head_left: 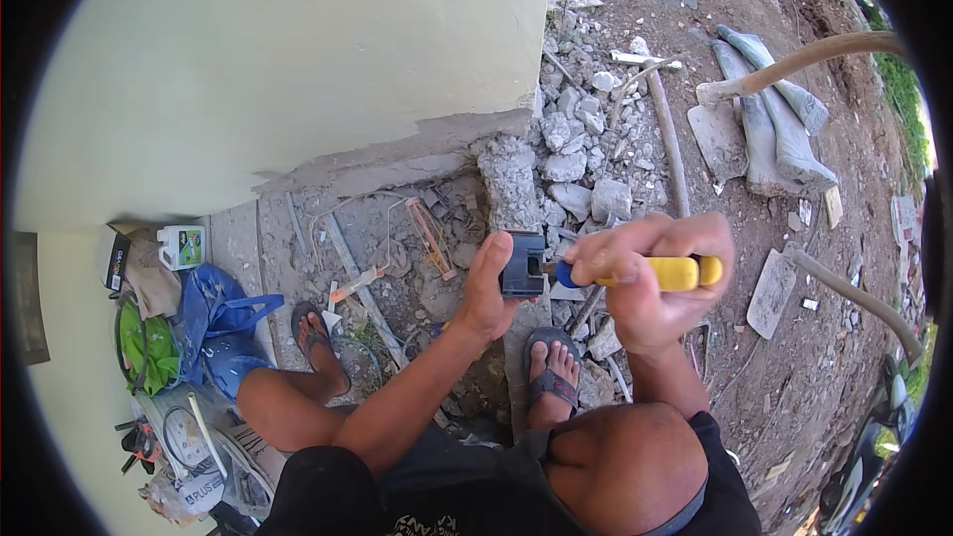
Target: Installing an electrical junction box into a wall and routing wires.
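Observation:
My left hand [483, 293] is closed on a small black block-like part [520, 266] with a recess in its side, perhaps an electrical fitting; I cannot make out its exact kind. To its right, my right hand [647, 323] is wrapped around a screwdriver [675, 274] with a yellow and blue handle. The screwdriver points left, its short visible shaft reaching the recessed side of the black part. Whether the tip sits inside the recess cannot be told. Both hands are held above the rubble, in front of my knees.
Broken concrete [566, 167] lies along the corner of a pale wall [298, 50]. A shallow trench holds wires and an orange-handled tool [357, 285]. Rubber boots [774, 129] and wooden-handled tools [667, 129] lie at right. Bags [213, 323] and a white jug [182, 247] stand at left.

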A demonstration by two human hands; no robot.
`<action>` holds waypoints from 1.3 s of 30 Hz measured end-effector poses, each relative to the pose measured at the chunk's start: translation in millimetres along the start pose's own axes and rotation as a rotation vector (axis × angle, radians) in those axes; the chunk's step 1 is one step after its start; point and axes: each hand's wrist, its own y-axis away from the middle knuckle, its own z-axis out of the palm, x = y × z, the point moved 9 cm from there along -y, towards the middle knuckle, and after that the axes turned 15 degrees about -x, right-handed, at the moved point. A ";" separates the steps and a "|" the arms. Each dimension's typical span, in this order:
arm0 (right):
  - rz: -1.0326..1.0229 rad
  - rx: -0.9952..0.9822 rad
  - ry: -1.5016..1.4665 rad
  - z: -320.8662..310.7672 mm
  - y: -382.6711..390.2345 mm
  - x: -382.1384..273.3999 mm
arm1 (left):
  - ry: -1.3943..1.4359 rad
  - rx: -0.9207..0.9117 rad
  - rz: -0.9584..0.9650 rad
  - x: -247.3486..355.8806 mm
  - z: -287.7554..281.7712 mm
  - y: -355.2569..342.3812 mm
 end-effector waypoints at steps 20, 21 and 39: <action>1.191 0.246 0.827 -257.3 245.6 124.5 | 0.067 0.222 0.194 40.7 -45.0 -14.7; 1.215 0.286 0.752 -266.8 250.1 129.2 | 0.059 0.219 0.202 47.2 -38.9 -13.8; 0.184 -0.409 0.423 97.2 -129.7 68.1 | -0.389 -0.126 0.842 246.7 77.3 35.0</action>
